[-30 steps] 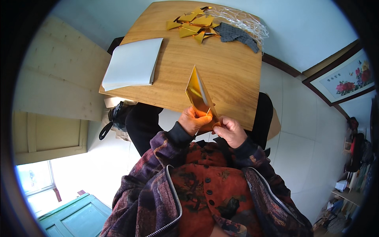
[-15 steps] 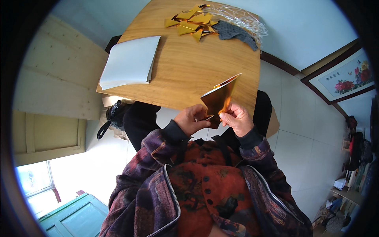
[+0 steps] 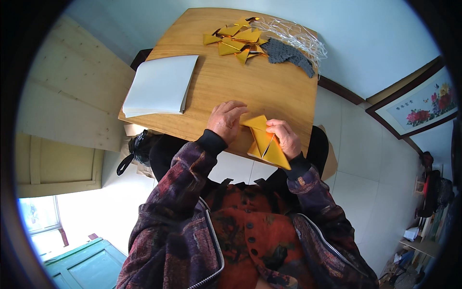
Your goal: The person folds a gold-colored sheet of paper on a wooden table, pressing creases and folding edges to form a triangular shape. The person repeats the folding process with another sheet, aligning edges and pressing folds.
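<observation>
A sheet of shiny gold paper [image 3: 270, 144], folded into a pointed shape with a slit-like fold down its middle, is over the table's near edge. My right hand [image 3: 285, 137] pinches its upper right side between thumb and fingers. To the left of the paper, my left hand [image 3: 226, 118] has its fingers stretched out toward the paper's left corner. It holds nothing that I can see; whether its thumb touches that corner I cannot tell.
On the wooden table [image 3: 240, 84] lie a stack of white sheets [image 3: 161, 84] at left, several folded gold pieces [image 3: 233, 43] at the back, a grey knitted cloth [image 3: 286, 53] and a tangle of clear strips [image 3: 298, 36]. A black plastic bag [image 3: 139, 147] hangs beside the table.
The folded gold paper has turned from upright to lying flatter, with its point toward me. My left hand has let go and moved up and left; my right hand still holds it.
</observation>
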### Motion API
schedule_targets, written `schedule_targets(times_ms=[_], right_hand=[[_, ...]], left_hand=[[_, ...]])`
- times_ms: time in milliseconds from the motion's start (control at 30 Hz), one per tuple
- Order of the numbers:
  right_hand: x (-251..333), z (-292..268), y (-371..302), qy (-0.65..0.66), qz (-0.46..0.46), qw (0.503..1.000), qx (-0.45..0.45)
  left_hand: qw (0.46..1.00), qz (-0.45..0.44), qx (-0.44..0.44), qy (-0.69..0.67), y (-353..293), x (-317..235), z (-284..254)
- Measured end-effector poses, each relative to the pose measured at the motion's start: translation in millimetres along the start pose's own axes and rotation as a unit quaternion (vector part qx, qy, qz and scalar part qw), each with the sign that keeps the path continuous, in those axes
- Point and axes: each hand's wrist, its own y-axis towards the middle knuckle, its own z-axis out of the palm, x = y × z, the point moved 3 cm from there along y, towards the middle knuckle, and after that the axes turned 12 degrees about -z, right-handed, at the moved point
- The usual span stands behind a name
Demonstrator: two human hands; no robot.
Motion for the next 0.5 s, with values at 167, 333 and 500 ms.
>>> schedule_targets(times_ms=[167, 333, 500], right_hand=[[-8, 14, -3, -0.134, -0.025, 0.988, 0.074], [-6, 10, -10, -0.158, -0.044, 0.976, 0.141], [6, -3, -30, -0.188, -0.048, 0.951, 0.241]], left_hand=[[0.995, -0.038, 0.081, -0.036, 1, 8, 24], [0.983, -0.016, 0.182, 0.030, -11, 12, 45], [0.962, -0.016, 0.257, 0.087, -18, 18, 48]])
